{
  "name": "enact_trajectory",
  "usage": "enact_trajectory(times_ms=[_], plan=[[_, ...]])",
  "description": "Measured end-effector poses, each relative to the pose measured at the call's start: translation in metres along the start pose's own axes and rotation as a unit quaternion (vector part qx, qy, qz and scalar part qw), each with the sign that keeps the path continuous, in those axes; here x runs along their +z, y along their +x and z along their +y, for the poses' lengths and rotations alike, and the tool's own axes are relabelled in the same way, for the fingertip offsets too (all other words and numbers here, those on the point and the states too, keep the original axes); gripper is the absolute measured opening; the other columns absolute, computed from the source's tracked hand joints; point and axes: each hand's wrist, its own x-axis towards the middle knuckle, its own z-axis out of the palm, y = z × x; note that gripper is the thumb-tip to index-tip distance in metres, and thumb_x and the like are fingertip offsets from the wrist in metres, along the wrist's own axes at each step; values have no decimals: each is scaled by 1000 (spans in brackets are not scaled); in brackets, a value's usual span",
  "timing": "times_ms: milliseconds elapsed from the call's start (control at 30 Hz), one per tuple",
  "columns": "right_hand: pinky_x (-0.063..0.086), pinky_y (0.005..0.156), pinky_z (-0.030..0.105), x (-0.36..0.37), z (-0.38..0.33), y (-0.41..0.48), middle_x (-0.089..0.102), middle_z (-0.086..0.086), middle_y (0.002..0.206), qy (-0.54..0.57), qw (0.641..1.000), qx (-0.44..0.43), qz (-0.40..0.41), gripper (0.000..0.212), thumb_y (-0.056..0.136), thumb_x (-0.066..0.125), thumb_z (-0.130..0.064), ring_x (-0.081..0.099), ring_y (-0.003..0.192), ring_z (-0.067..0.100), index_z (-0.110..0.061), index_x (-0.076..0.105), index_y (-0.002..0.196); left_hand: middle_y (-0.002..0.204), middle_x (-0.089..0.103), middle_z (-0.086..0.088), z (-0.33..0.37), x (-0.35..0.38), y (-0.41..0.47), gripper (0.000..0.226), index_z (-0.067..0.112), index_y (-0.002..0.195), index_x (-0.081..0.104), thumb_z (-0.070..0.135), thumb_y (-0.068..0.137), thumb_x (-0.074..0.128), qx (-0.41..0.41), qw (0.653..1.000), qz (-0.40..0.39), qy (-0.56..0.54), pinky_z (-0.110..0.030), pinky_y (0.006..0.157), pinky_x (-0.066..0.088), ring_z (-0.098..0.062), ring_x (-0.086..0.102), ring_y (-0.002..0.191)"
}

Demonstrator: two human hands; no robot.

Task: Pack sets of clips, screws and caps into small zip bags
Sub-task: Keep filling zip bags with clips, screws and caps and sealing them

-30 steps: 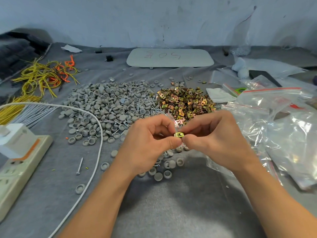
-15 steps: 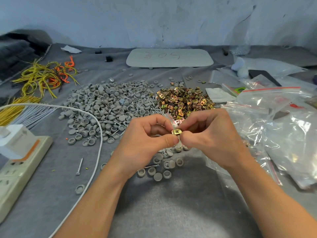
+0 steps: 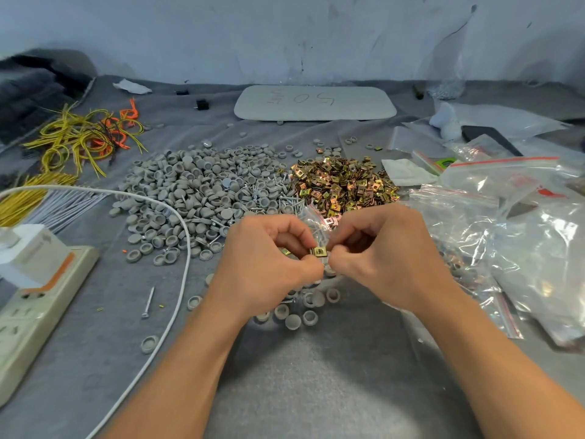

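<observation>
My left hand (image 3: 269, 264) and my right hand (image 3: 386, 255) meet at the centre of the table. Together they pinch a small clear zip bag (image 3: 313, 220), whose red-striped top sticks up between the fingers. A brass clip (image 3: 318, 250) sits at my left thumb tip, at the bag. Behind the hands lie a big pile of grey caps (image 3: 193, 188), screws (image 3: 281, 202) mixed in at its right edge, and a heap of brass clips (image 3: 342, 182). Several loose caps (image 3: 304, 308) lie under my hands.
A stack of clear zip bags (image 3: 519, 223) fills the right side. A power strip (image 3: 34, 305) with a white charger and cable (image 3: 180, 242) lies on the left. Yellow and orange wires (image 3: 82, 137) sit at the far left, and a white board (image 3: 313, 103) at the back. One screw (image 3: 148, 301) lies alone.
Both hands stay pinched together on the bag and clip; they have drifted slightly away from me and the fingers have shifted a little.
</observation>
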Motion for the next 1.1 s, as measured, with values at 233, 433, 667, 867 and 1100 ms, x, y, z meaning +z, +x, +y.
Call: enact_trajectory(times_ms=[233, 433, 667, 867, 1100], plan=[[56, 55, 23, 2, -2, -5, 73, -9, 66, 46, 998, 14, -34, 16, 72, 85, -10, 70, 60, 9, -25, 80, 77, 61, 72, 12, 1, 0, 0, 22, 35, 76, 74, 31, 55, 73, -14, 999, -1, 31, -17, 47, 45, -1, 60, 48], [48, 49, 23, -2, -4, -4, 72, -4, 62, 94, 994, 23, -51, 10, 66, 83, -15, 65, 53, 8, -22, 78, 71, 61, 73, 2, 1, 1, 1, 25, 27, 73, 76, 37, 49, 72, -28, 998, -31, -49, -22, 48, 44, -5, 58, 49], [43, 46, 20, -2, -3, -4, 70, -4, 59, 117, 991, 37, -59, 10, 60, 80, -17, 60, 50, 5, -22, 76, 68, 62, 73, 0, 3, 0, 1, 24, 27, 74, 77, 32, 51, 75, -25, 996, -49, -67, -30, 52, 42, -13, 55, 51], [40, 46, 18, -4, -3, -1, 70, -5, 57, 128, 988, 55, -71, 10, 59, 79, -18, 57, 48, 3, -23, 77, 67, 60, 73, -1, 4, 0, 1, 17, 27, 70, 77, 18, 56, 80, -34, 995, -49, -78, -22, 46, 41, -6, 55, 48], [38, 44, 14, -4, -8, 2, 69, -7, 55, 131, 988, 63, -60, 23, 49, 79, -40, 55, 46, -1, -23, 77, 65, 58, 72, -1, 4, -2, 1, 18, 28, 69, 77, 19, 53, 80, -34, 994, -38, -93, -21, 47, 42, -8, 56, 48]])
